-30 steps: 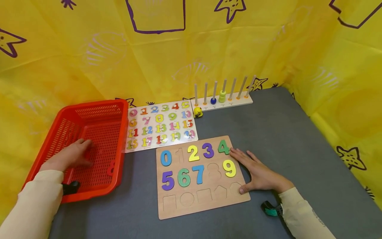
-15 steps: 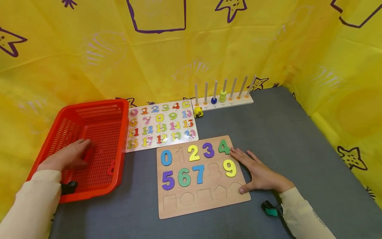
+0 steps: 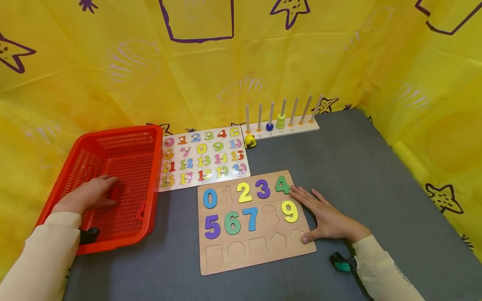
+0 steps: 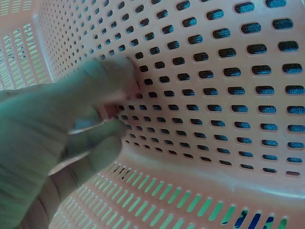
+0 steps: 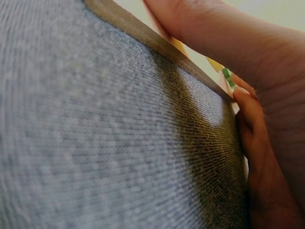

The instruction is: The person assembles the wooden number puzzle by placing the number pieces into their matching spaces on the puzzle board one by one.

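Note:
My left hand (image 3: 88, 195) reaches down into the red plastic basket (image 3: 148, 179). In the left wrist view its fingers are bent, with a small red piece (image 4: 110, 110) between thumb and fingers, mostly hidden. Another red piece (image 3: 141, 211) lies by the basket's right wall. My right hand (image 3: 331, 219) rests against the right edge of the wooden number board (image 3: 260, 261), fingers extended and thumb on its lower corner. Coloured numbers, such as the green 4 (image 3: 282, 185) and yellow 9 (image 3: 289, 211), sit in the board; the 1 and 8 outlines and the bottom row of shape outlines are bare.
Behind the wooden board lies a white number puzzle (image 3: 205, 154), beside the basket. Farther back stands a peg rack (image 3: 293, 128) with a few rings, and a small yellow piece (image 3: 250, 141) lies before it. A yellow patterned cloth (image 3: 211, 75) hangs behind the grey table (image 3: 376, 179).
My left hand shifts slightly within the basket, fingers moving a little. My right hand and the wooden board stay in place.

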{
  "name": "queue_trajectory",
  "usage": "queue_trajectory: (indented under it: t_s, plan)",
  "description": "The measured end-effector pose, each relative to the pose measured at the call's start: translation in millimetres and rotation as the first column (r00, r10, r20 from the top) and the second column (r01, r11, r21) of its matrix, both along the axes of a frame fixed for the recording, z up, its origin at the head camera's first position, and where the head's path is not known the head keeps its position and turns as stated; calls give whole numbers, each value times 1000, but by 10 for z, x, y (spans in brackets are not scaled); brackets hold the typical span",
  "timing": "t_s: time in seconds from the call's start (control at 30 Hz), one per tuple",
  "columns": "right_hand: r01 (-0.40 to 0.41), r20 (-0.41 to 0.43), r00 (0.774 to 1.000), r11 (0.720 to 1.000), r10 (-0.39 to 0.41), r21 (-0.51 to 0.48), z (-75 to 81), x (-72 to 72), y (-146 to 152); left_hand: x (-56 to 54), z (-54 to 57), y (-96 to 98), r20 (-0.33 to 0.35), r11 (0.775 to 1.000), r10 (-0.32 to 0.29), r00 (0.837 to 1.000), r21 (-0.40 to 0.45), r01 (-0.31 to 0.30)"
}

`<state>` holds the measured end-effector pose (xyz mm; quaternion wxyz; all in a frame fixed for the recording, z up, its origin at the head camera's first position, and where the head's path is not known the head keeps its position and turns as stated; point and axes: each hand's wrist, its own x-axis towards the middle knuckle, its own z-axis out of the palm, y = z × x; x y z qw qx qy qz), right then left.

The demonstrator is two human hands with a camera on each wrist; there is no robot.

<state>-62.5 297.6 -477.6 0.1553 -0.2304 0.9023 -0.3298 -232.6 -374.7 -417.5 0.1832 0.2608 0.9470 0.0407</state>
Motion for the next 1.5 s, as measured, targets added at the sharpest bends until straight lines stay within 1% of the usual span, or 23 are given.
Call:
queue_trajectory:
  t_s: [0.13,0.2,0.27,0.33,0.4,0.5,0.63,0.73,0.83,0.9,0.97,1.07,1.17,1.23,1.33,1.4,1.5]
  plan:
    - [-3,0,1000,1000,3,-2,-8,-9,-10,18,11,-3,-3,999,33,999,1,-33]
    - [-5,0,1000,1000,5,1,-11,-14,-15,35,26,7,-23,999,49,999,8,-49]
    - [-9,2,1000,1000,9,1,-11,-19,-19,59,66,35,-52,997,71,996,23,-70]
    - [-13,-1,1000,1000,13,-2,-10,-20,-20,81,138,99,-96,995,92,991,45,-88]
    - [-15,-6,1000,1000,15,-9,-8,-17,-13,112,245,213,-152,992,109,982,77,-98]
    - [-18,-17,1000,1000,18,-16,-8,-10,-2,175,430,435,-252,987,123,960,136,-91]
    - [-32,-39,999,999,31,-18,-12,-14,9,340,646,789,-389,974,116,914,225,-28]
    - [-39,-54,998,999,37,-24,-17,-18,18,467,764,1087,-457,959,96,884,280,40]
    - [-45,-61,997,999,43,-31,-22,-20,27,576,815,1373,-487,943,78,870,320,95]
    - [-47,-62,997,998,45,-32,-28,-21,31,632,806,1553,-501,931,59,863,339,133]
    - [-47,-59,997,998,45,-32,-39,-20,37,679,771,1732,-501,922,40,864,351,161]
    - [-40,-56,998,999,39,-29,-53,-15,42,734,696,1988,-492,906,-6,871,365,213]
    - [-38,-52,998,999,36,-29,-59,-14,40,783,623,2217,-469,897,-46,882,370,243]
    - [-36,-49,998,999,35,-32,-55,-16,33,808,574,2341,-438,898,-61,897,368,241]
    - [-31,-45,999,999,30,-30,-50,-21,24,821,466,2490,-374,904,-69,925,369,216]
    - [-28,-46,999,999,26,-28,-48,-24,21,820,367,2569,-330,910,-74,941,363,199]
    - [-30,-47,998,999,29,-22,-49,-29,15,811,184,2667,-278,920,-91,956,345,188]
